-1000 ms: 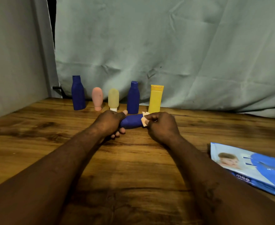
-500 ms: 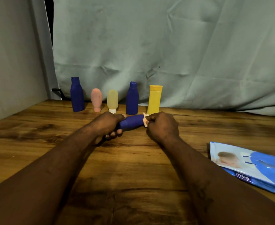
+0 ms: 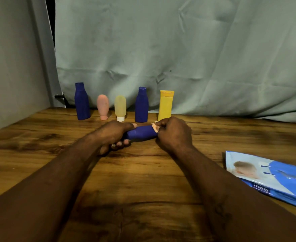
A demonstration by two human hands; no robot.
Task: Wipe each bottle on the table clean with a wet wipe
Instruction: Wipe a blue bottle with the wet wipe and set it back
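While the left hand (image 3: 115, 135) gripped one end of the dark blue plastic bottle (image 3: 142, 132), steadying it horizontally over the wooden table (image 3: 143, 172), the right hand (image 3: 174, 133) pinched the crumpled pale wet wipe (image 3: 155, 126) against its other end for wiping.

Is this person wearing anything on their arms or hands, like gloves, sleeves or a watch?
No. The left hand and right hand are bare: no gloves, and no rings show. The left forearm and right forearm are bare too, with no sleeves, watch or bands. A faint marking on the right forearm is too blurred to make out.
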